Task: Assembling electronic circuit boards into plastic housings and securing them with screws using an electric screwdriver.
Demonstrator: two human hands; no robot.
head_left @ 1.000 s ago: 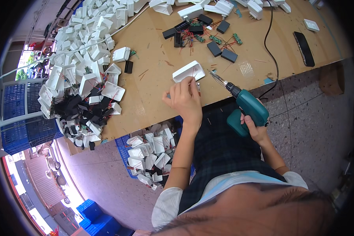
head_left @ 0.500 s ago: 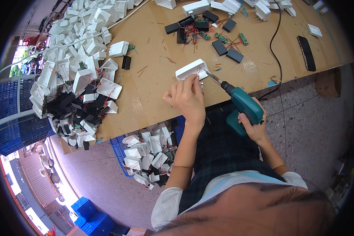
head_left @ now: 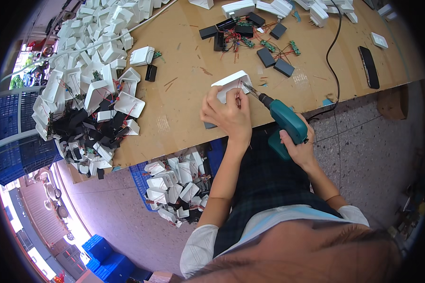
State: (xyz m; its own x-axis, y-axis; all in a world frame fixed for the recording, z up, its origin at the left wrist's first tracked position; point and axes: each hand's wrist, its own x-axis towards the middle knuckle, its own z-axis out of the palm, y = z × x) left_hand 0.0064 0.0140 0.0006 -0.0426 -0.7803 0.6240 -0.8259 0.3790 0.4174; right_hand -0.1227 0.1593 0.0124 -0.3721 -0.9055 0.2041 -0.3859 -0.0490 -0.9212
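On the cardboard-covered table in front of me lies an open white plastic housing [head_left: 233, 80], thin red wires showing inside. My left hand [head_left: 229, 111] is closed at its near side: some fingers curl over the left rim, while thumb and forefinger pinch together at the wires. What exactly they pinch is partly hidden. My right hand [head_left: 298, 144] grips the handle of a green pistol-shaped power tool [head_left: 288, 120]. Its pointed metal tip [head_left: 251, 89] reaches the housing's right end, close to the wires. Part of a dark block [head_left: 209, 125] shows beneath my left wrist.
Dark boxes and green circuit boards with red wires [head_left: 244, 33] lie farther back. White housings [head_left: 97, 52] are heaped at left, and a blue crate [head_left: 141, 188] below holds several more. A black cord [head_left: 333, 47] and a phone [head_left: 368, 67] lie at right.
My left hand has shifted and its fingers now spread to the housing's left rim. The tool and my right hand have moved slightly left and up, bringing the tip closer over the housing.
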